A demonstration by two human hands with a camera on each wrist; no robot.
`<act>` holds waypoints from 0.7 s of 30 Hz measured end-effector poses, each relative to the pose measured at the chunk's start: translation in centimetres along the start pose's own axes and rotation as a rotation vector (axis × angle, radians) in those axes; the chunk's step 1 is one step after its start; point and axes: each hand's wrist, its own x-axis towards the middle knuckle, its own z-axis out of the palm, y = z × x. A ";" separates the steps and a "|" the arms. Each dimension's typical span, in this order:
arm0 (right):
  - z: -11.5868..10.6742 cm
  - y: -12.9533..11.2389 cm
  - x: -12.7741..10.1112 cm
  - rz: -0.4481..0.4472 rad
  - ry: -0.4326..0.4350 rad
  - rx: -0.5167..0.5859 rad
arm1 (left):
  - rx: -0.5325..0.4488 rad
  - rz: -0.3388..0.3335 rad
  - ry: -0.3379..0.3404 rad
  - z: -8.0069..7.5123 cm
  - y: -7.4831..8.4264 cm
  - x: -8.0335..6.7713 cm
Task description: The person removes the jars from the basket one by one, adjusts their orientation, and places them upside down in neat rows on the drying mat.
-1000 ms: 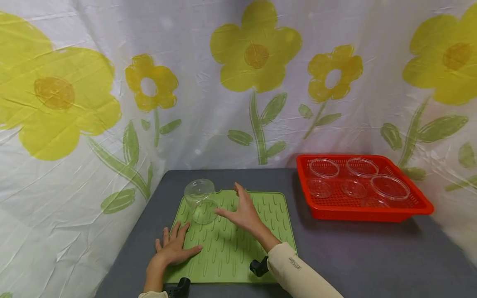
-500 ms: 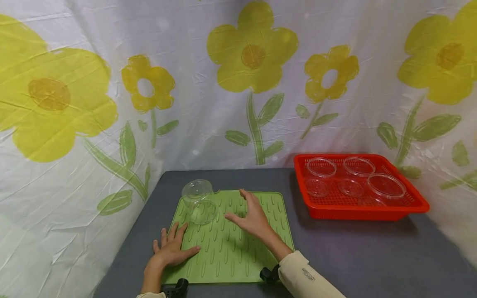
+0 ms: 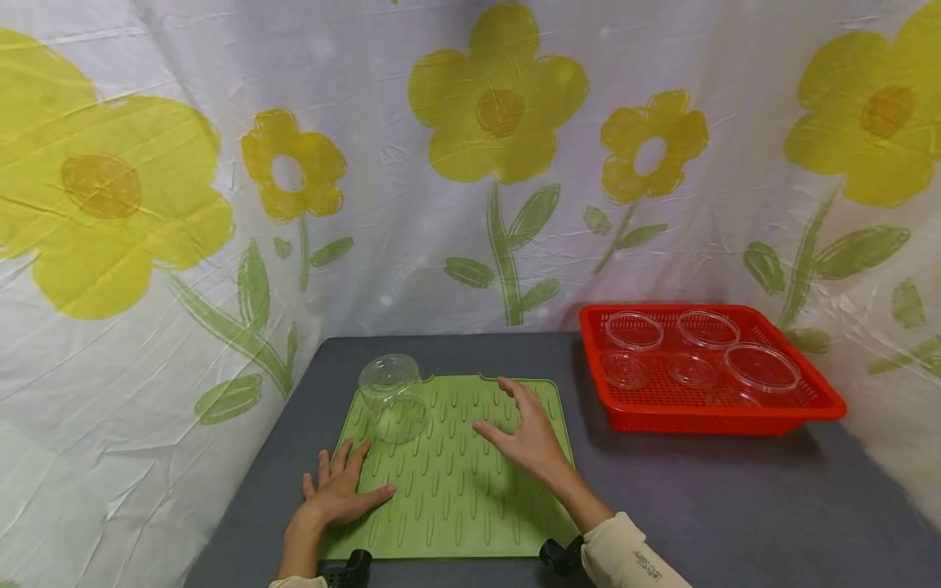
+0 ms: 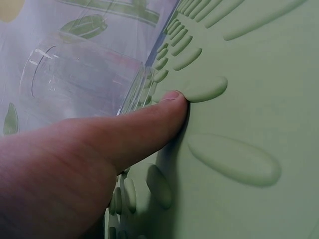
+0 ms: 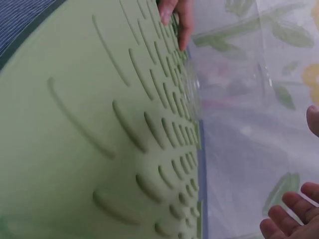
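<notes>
A clear plastic jar [image 3: 393,400] stands upside down near the far left corner of a green ridged mat [image 3: 456,506]. In the left wrist view the jar [image 4: 84,74] has its threaded rim down on the mat. My left hand [image 3: 336,494] rests spread over the mat's left edge, just in front of the jar, thumb touching the ridges. Over the right half of the mat, my right hand [image 3: 531,437] is held with thumb and fingers apart and nothing between them. The right wrist view catches its fingertips [image 5: 286,221] at the lower right.
A red perforated basket [image 3: 720,423] sits at the back right of the dark grey table [image 3: 706,498]. Three clear round jars [image 3: 762,371] stand inside it. Behind everything hangs a white curtain [image 3: 382,269] with yellow flowers.
My right hand has moved right, away from the jar, with its fingers still spread. My left hand and the jar have kept their places on the mat.
</notes>
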 end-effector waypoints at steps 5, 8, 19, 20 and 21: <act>-1.3 1.1 -0.3 -0.029 0.068 0.026 | 0.000 -0.007 -0.008 0.0 0.1 -0.1; -2.1 1.7 -0.4 -0.054 0.112 0.032 | 0.002 -0.013 -0.014 -0.1 0.3 -0.2; -5.2 2.7 -1.8 -0.060 0.201 0.027 | -0.005 -0.003 -0.016 -0.2 0.2 0.1; -5.5 2.7 -1.9 -0.057 0.205 0.029 | -0.002 -0.004 -0.017 -0.1 0.1 0.1; -5.7 2.8 -2.0 -0.053 0.208 0.031 | -0.003 -0.001 -0.016 0.0 -0.2 0.2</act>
